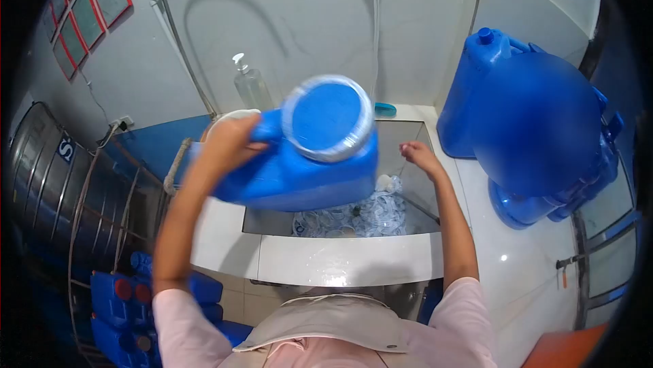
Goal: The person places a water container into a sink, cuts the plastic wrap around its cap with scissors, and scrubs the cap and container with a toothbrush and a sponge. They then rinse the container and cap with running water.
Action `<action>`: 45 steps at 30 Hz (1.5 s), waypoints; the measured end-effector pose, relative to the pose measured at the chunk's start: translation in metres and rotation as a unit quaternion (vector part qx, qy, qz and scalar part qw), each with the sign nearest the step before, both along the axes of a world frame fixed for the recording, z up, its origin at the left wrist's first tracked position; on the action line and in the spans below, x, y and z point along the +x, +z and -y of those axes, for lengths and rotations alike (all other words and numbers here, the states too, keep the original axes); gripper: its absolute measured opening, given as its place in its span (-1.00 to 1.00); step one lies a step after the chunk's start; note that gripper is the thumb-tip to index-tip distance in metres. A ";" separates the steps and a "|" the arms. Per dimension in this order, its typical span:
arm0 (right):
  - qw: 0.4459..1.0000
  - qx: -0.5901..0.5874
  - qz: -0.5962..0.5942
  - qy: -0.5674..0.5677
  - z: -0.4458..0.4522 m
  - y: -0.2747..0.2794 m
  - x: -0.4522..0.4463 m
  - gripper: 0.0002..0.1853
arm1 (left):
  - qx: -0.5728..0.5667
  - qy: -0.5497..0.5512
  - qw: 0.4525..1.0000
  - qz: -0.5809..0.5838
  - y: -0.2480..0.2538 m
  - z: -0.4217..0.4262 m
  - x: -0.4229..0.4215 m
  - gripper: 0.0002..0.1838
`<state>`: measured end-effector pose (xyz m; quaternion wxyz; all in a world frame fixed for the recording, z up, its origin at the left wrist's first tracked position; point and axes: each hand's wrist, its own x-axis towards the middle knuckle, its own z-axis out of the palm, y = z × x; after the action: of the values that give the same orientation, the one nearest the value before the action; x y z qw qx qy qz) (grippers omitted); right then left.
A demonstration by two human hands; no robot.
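left hand (235,140) is gripping the handle of a large blue plastic jug with a silver-rimmed round end (299,183), holding it tilted above the grey rectangular sink (406,138). right hand (420,156) is hovering over the sink's right side, fingers loosely curled, apparently empty. blue-and-white pieces (381,215) are lying in the sink. note: single grip is probably allowing swing; supporting the jug's far side would steady it.
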<state>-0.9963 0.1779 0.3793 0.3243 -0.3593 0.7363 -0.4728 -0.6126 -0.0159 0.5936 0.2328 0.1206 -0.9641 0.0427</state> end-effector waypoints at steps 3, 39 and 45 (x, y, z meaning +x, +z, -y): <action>0.999 -0.035 0.010 -0.026 -0.005 0.039 -0.003 -0.66 | 0.032 -0.034 0.998 0.047 -0.107 0.006 -0.070 -0.62; 0.939 0.209 -0.226 0.156 0.192 -0.036 0.034 -0.65 | 0.137 -0.123 0.981 -0.059 -0.254 -0.047 -0.061 -0.80; 0.954 0.082 -0.273 0.093 0.064 -0.027 0.101 -0.62 | 0.112 -0.086 0.987 -0.078 -0.256 -0.024 -0.061 -0.84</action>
<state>-0.8949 0.1138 0.3521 0.1822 -0.5137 0.7963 -0.2622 -0.6732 0.0080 0.3375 0.2953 0.0657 -0.9484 -0.0951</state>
